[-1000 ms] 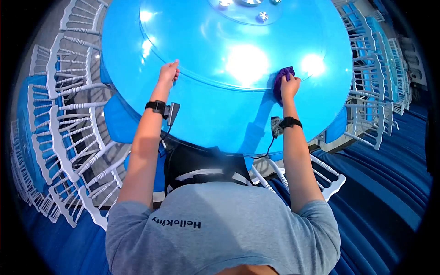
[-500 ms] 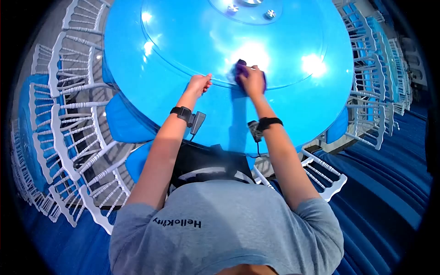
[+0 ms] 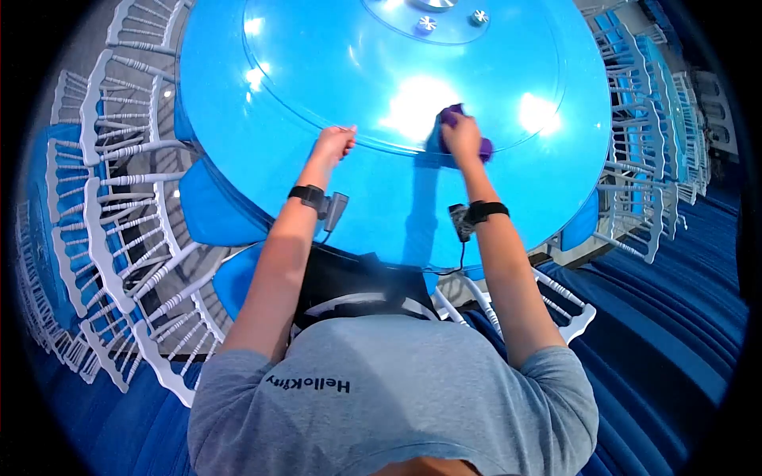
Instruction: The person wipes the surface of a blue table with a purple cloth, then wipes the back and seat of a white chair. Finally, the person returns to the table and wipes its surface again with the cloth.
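Bunched under my right hand [image 3: 463, 136] is a purple cloth [image 3: 486, 149], pressed on the near part of a large clear turntable [image 3: 317, 71]. Its fingers are closed over the cloth, which shows at both sides. My left hand [image 3: 336, 144] is curled closed by the turntable's near-left rim; whether anything is inside the fingers is hidden. Both lie over a round table [image 3: 373, 206] with a shiny blue top. Each wrist wears a black strap with a small device.
White spindle-backed chairs [image 3: 99, 174] crowd the left, with more chairs [image 3: 635, 159] on the right. A blue seat [image 3: 218, 208] sits against the table's left edge. Metal fittings [image 3: 427, 24] stand at the turntable's middle. Bright lamp reflections cover parts of the top.
My right hand and the cloth have moved to the right. The metal fittings have turned about the turntable's centre, counterclockwise in view. My left hand has shifted slightly left, still closed.
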Action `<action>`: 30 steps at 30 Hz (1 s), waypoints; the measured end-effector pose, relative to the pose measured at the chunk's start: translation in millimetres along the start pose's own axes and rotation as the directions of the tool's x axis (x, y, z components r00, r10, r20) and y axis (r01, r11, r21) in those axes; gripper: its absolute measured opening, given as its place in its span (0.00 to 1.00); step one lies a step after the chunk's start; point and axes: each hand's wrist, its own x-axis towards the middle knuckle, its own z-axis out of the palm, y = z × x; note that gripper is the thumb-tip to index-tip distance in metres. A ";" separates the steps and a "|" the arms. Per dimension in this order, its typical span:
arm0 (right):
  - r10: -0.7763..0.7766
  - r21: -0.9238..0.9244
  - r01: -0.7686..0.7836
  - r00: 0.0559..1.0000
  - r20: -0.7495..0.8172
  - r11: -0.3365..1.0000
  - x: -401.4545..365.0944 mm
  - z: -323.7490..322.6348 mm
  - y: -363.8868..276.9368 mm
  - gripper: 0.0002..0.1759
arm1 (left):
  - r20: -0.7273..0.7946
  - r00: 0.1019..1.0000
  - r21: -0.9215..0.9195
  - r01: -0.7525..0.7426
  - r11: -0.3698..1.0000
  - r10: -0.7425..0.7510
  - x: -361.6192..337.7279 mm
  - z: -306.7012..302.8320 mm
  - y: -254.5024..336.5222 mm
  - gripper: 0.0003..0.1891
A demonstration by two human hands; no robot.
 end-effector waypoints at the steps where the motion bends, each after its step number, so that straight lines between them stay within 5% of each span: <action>1: -0.046 0.021 0.045 0.998 0.037 0.999 -6.1 15.4 -18.3 0.17 | 0.002 1.000 0.020 0.008 1.000 -0.008 -5.4 10.8 -3.8 0.11; 6: -0.163 0.166 0.150 0.985 0.066 0.975 -47.8 49.4 -73.9 0.18 | 0.137 0.987 0.246 0.045 0.968 -0.081 -19.7 42.7 -8.3 0.16; 10: -0.104 0.178 0.089 0.992 0.073 0.980 -43.2 21.9 -13.8 0.20 | 0.252 0.957 0.185 0.099 0.978 -0.145 -19.9 43.5 -15.0 0.15; 12: -0.055 0.129 0.068 0.993 -0.103 0.989 -42.0 9.3 44.7 0.21 | 0.160 0.985 -0.032 0.072 0.997 -0.066 -8.3 16.7 -17.6 0.17; 14: 0.123 -0.045 -0.133 0.977 -0.171 0.990 -41.6 -6.6 83.5 0.22 | -0.094 0.993 0.043 -0.062 0.997 0.065 -13.9 -11.1 3.9 0.16; 15: 0.159 -0.037 -0.173 0.955 -0.249 0.984 -41.3 -12.8 94.0 0.20 | -0.104 0.992 0.042 -0.063 0.997 0.067 -13.6 -19.9 8.1 0.16; 16: 0.223 -0.027 -0.241 0.931 -0.290 0.970 -33.6 -15.0 97.3 0.18 | -0.230 0.948 0.064 -0.212 0.975 0.221 -11.9 -28.5 12.7 0.14; 18: 0.396 0.135 -0.380 0.911 -0.117 0.915 -24.3 -20.9 83.8 0.20 | -0.351 0.860 0.113 -0.353 0.929 0.370 -4.8 -39.1 14.2 0.13; 20: 0.287 0.087 -0.275 0.936 -0.201 0.958 -12.2 12.3 74.7 0.18 | -0.223 0.900 0.246 -0.319 0.915 0.374 9.0 -31.3 -2.0 0.12; 22: 0.144 0.168 -0.132 0.988 -0.059 0.977 -27.9 -2.8 -14.7 0.16 | -0.225 0.896 0.208 -0.339 0.918 0.382 3.6 -13.7 -10.7 0.12; 25: 0.020 0.284 -0.028 0.999 0.030 0.958 -46.7 65.4 -79.1 0.16 | -0.269 0.917 0.130 -0.267 0.955 0.293 -10.5 17.6 -15.8 0.13; 26: -0.190 0.333 0.172 0.981 0.022 0.927 -57.2 71.1 -102.2 0.18 | -0.203 0.944 0.094 -0.245 0.965 0.260 -8.5 19.1 -18.2 0.12; 29: -0.149 0.312 0.139 0.989 0.007 0.940 -71.1 82.0 -115.2 0.19 | -0.063 0.931 0.339 -0.318 0.885 0.359 5.6 1.0 -20.2 0.12; 30: -0.175 0.328 0.160 0.984 0.016 0.931 -69.9 76.7 -103.5 0.19 | 0.022 0.965 0.363 -0.252 0.897 0.263 2.8 -0.7 -13.8 0.12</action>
